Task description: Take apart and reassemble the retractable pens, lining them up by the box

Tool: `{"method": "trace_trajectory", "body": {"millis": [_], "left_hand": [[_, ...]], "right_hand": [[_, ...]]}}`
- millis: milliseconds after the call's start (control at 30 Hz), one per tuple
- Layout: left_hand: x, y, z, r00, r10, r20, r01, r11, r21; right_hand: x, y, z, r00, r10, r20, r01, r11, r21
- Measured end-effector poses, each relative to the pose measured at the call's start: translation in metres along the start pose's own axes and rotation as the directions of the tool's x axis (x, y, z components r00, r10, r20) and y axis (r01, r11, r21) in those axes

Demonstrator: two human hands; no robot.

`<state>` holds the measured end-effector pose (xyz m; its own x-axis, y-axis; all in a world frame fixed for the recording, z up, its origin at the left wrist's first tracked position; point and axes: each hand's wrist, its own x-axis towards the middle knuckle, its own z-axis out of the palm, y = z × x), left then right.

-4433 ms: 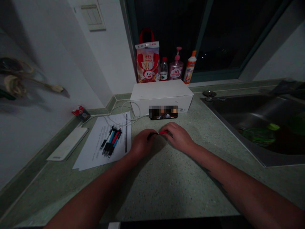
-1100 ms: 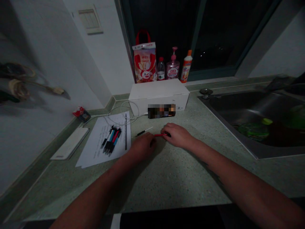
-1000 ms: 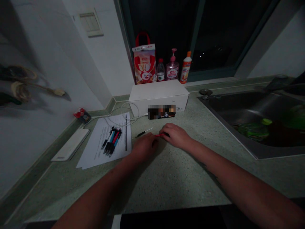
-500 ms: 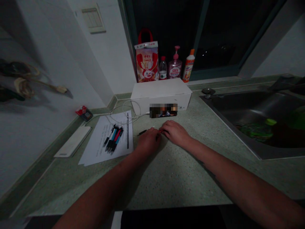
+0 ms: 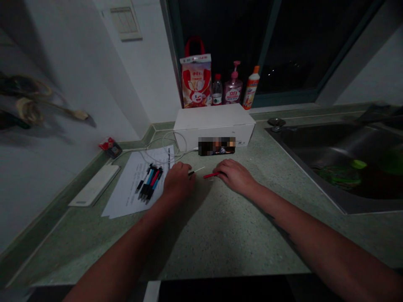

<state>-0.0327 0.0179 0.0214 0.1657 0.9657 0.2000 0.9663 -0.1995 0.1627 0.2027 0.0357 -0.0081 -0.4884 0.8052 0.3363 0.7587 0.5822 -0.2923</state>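
My right hand (image 5: 235, 174) rests on the counter, its thumb and fingers pinching one end of a red pen barrel (image 5: 210, 175) that points left. To the left, my left hand (image 5: 179, 180) is curled low over the counter, fingertips around a small black pen part (image 5: 191, 173). A thin white stick like a refill (image 5: 199, 169) extends from beside that part toward the right; whether the two are joined I cannot tell. Several pens (image 5: 150, 183) with black, blue and red parts lie in a bunch on printed paper sheets (image 5: 126, 197), left of my left hand.
Behind my hands a phone (image 5: 217, 147) leans on a white box (image 5: 215, 117), with a white cable (image 5: 163, 161) running left. A white flat slab (image 5: 94, 185) lies at left. Bottles (image 5: 233, 90) and a bag (image 5: 197, 82) stand at the window; a sink (image 5: 315, 184) is at right.
My left hand has moved left, away from my right hand, to the black pen part. The red barrel now shows clearly in my right hand, which has stayed nearly in place.
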Motion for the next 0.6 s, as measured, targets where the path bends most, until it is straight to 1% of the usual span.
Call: {"method": "trace_trajectory", "body": {"millis": [133, 300, 433, 500, 600], "left_hand": [[0.001, 0.000, 0.003, 0.998, 0.012, 0.069, -0.017, 0.997, 0.078], [0.004, -0.001, 0.004, 0.996, 0.027, 0.087, -0.039, 0.989, 0.144], [0.005, -0.003, 0.005, 0.993, 0.055, 0.109, -0.071, 0.986, 0.149], [0.004, -0.001, 0.005, 0.992, 0.085, 0.095, -0.098, 0.985, 0.139], [0.000, 0.005, 0.002, 0.986, 0.165, 0.026, -0.167, 0.984, 0.066]], "right_hand": [[0.000, 0.000, 0.002, 1.000, -0.007, -0.008, 0.007, 1.000, 0.003], [0.000, 0.000, 0.001, 0.999, -0.020, -0.044, 0.020, 1.000, 0.019], [0.000, -0.006, -0.002, 0.998, -0.043, -0.048, 0.044, 0.998, 0.032], [-0.001, -0.010, -0.005, 0.996, -0.062, -0.058, 0.064, 0.997, 0.043], [-0.001, -0.018, -0.011, 0.992, -0.083, -0.094, 0.087, 0.996, 0.033]]}}
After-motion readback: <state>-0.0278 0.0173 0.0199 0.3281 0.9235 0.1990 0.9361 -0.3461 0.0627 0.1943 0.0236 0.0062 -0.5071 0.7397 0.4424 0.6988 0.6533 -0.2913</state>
